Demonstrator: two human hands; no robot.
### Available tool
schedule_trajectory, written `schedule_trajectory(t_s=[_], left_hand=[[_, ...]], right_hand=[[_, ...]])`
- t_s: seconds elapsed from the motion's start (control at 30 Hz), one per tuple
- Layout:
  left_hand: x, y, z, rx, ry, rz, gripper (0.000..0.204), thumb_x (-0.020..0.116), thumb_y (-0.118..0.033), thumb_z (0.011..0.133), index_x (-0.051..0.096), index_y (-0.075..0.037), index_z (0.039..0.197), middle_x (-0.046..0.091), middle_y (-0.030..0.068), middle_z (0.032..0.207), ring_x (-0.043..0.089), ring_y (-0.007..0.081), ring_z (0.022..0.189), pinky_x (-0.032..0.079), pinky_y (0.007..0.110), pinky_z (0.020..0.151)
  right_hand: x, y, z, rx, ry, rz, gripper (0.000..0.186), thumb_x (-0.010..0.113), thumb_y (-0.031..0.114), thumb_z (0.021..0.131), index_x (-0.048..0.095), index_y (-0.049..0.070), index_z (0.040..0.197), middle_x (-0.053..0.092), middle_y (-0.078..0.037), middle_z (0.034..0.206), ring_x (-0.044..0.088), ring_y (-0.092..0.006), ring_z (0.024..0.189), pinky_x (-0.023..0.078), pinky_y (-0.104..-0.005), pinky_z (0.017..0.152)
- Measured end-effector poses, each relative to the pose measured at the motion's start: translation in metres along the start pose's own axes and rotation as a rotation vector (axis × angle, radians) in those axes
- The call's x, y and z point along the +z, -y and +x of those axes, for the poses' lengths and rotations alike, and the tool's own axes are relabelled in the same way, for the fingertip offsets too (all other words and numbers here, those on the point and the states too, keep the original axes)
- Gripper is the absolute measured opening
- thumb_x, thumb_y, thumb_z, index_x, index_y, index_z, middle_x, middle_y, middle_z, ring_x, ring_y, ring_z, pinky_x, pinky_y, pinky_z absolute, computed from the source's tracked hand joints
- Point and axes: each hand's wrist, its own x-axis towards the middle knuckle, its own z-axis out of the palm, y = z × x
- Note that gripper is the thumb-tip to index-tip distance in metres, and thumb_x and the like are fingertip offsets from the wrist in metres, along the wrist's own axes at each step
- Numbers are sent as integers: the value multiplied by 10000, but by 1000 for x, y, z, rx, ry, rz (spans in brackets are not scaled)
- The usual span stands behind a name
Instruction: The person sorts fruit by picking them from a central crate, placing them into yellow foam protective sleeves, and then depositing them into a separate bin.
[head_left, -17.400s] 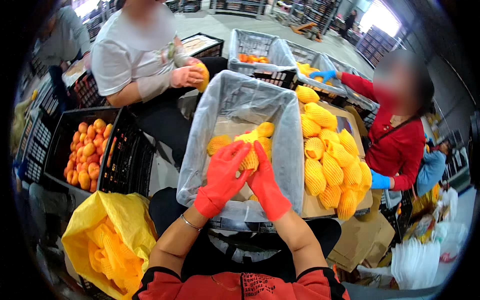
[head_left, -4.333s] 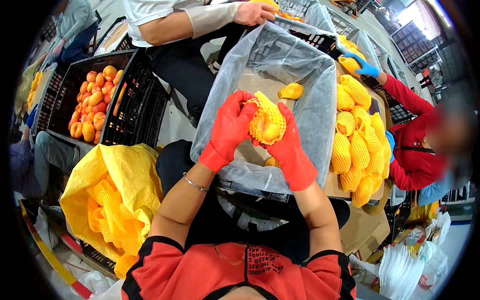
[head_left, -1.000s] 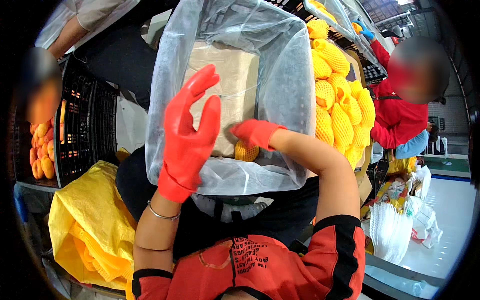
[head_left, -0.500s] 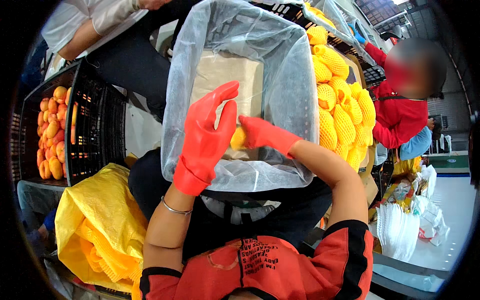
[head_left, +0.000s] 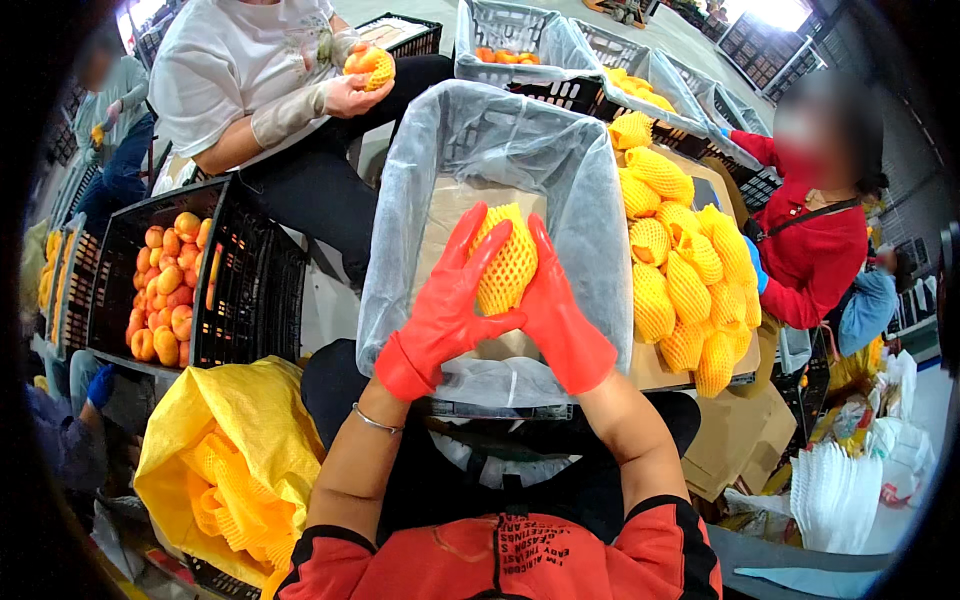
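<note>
Between my two red-gloved hands is a yellow foam net sleeve (head_left: 508, 262), bulging and held over the lined crate; what fills it is hidden by the mesh. My left hand (head_left: 445, 325) cups its left side, thumb below. My right hand (head_left: 567, 325) presses against the right side with its fingers pointing up. Under them stands the crate with a whitish translucent liner (head_left: 592, 240), and a brown sheet (head_left: 440, 212) lies on its bottom. Right of the crate, several yellow net-sleeved pieces (head_left: 688, 285) are heaped on cardboard.
A black crate of peaches (head_left: 165, 290) stands at left, with a yellow sack of foam nets (head_left: 235, 430) nearer me. Across from it, a person's hand (head_left: 358, 92) holds a peach in a net. More lined crates (head_left: 520, 40) stand behind; a person in red (head_left: 810, 240) is at right.
My hands have come together around the yellow net sleeve, now upright between them. The view has shifted, showing more of the far crates and the person at upper left.
</note>
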Motion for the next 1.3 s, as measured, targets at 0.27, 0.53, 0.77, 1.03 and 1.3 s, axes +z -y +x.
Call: schedule_trajectory(t_s=[0.27, 0.53, 0.77, 1.03, 1.3], left_hand=[[-10, 11, -6, 14, -89, 215, 518, 704, -97, 794, 620, -107, 1304, 532, 179, 1414, 495, 390, 1308, 411, 420, 1092], [-1, 19, -12, -229, -434, 150, 181, 639, -51, 826, 675, -37, 1003, 680, 130, 1001, 633, 327, 976, 510, 399, 861], [-11, 18, -12, -563, -302, -287, 210, 651, -88, 852, 675, -15, 1047, 672, 149, 1046, 645, 306, 976, 520, 381, 863], [-3, 12, -12, -82, 69, 51, 774, 691, -45, 707, 522, -162, 1453, 375, 213, 1550, 376, 388, 1426, 304, 443, 1175], [-1, 4, -4, -221, -217, -860, 770, 754, -210, 810, 413, -75, 1488, 359, 142, 1546, 362, 272, 1445, 340, 403, 1165]], right_hand=[[-3, -9, -2, -90, 100, -53, 465, 547, 417, 1012, 562, 107, 1358, 639, -96, 1314, 642, -284, 1151, 519, -460, 990], [-8, -24, -8, 66, 255, -30, 376, 420, 200, 1070, 501, 17, 1388, 595, -130, 1365, 607, -240, 1231, 501, -386, 1038], [-13, -29, -5, -99, 208, -667, 509, 425, 391, 1051, 475, 48, 1423, 543, -169, 1435, 550, -337, 1287, 430, -488, 1102], [6, -23, -8, -230, -228, -452, 609, 400, 524, 1053, 464, 63, 1445, 539, -100, 1432, 570, -260, 1259, 456, -399, 1074], [7, -17, -21, -656, -17, -958, 605, 448, 540, 1028, 394, 196, 1524, 468, -48, 1509, 534, -203, 1285, 452, -347, 1054]])
